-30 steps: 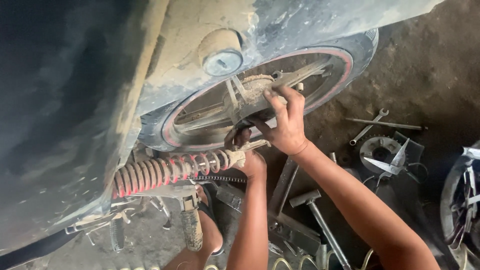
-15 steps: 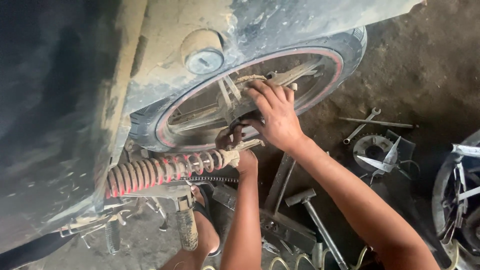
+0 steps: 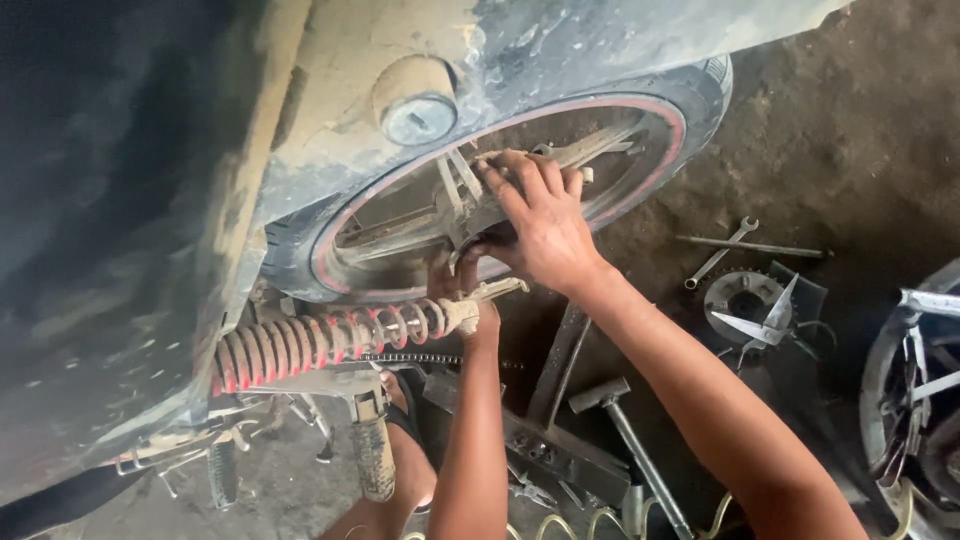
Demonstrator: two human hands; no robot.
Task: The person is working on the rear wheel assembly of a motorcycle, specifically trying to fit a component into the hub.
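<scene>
Seen from above, a person's right hand (image 3: pixel 540 225) lies with fingers spread over the hub of a muddy motorcycle rear wheel (image 3: pixel 640 160), while the left hand (image 3: pixel 452 280), its fingers mostly hidden, reaches beneath it above a red shock spring (image 3: pixel 320 340).

The floor (image 3: pixel 860 130) is bare packed dirt, dark and oily, dim under the machine and lighter toward the far side. Tools lie scattered on it: a spanner (image 3: pixel 720 253), a thin rod (image 3: pixel 752 245), a toothed sprocket (image 3: pixel 745 300), scissors (image 3: pixel 758 322) and a hammer (image 3: pixel 630 440). Another wheel (image 3: pixel 915 390) leans at the edge.
</scene>
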